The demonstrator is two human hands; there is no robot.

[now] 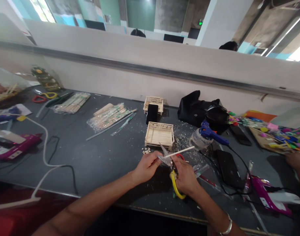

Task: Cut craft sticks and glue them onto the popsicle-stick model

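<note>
1. Fingers of the left hand are pinched together on the left end of a pale stick, partly hidden by a blade.
2. Beyond these fingers, a small wooden bench model stands on the surface.
3. Between both hands' fingers, scissors spread around the stick.
4. Right hand: fingers wrapped around the scissors' handles.
5. Beyond them, rightward, lies a blue glue gun.

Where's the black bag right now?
Head view, right of centre: the black bag sits by the white wall at the back of the table, just behind the blue glue gun.
</note>
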